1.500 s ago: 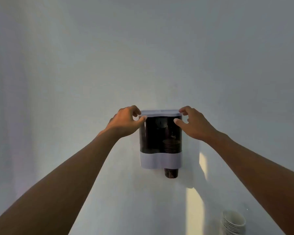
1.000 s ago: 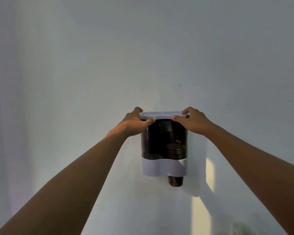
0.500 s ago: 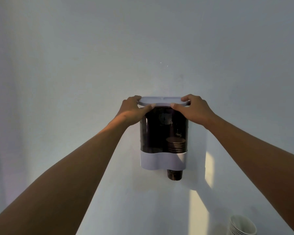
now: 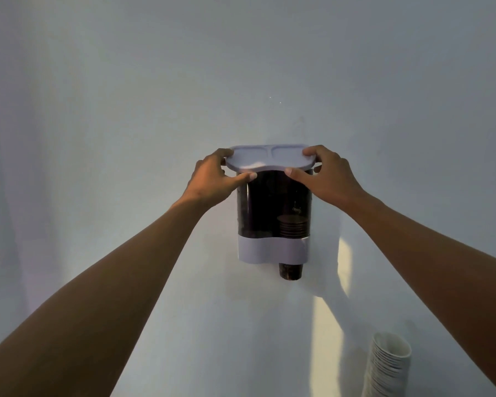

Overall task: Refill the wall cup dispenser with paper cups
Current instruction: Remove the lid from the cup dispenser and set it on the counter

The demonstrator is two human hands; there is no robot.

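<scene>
A wall cup dispenser (image 4: pixel 272 247) with a dark see-through body and a white lower band hangs on the pale wall. Its white two-lobed lid (image 4: pixel 269 157) sits tilted just above the body. My left hand (image 4: pixel 215 179) grips the lid's left end and my right hand (image 4: pixel 324 176) grips its right end. Inside, a short stack of dark cups (image 4: pixel 292 226) fills the right column, and one cup (image 4: pixel 290 271) pokes out below. The left column looks empty. A stack of white paper cups (image 4: pixel 388 365) stands at the lower right.
The pale wall (image 4: pixel 126 110) fills the view. A patch of sunlight (image 4: pixel 325 316) falls on it below and right of the dispenser.
Both hands closed on the lid's ends and raised it off the dispenser body, tilting its top toward me. The white cup stack came further into view.
</scene>
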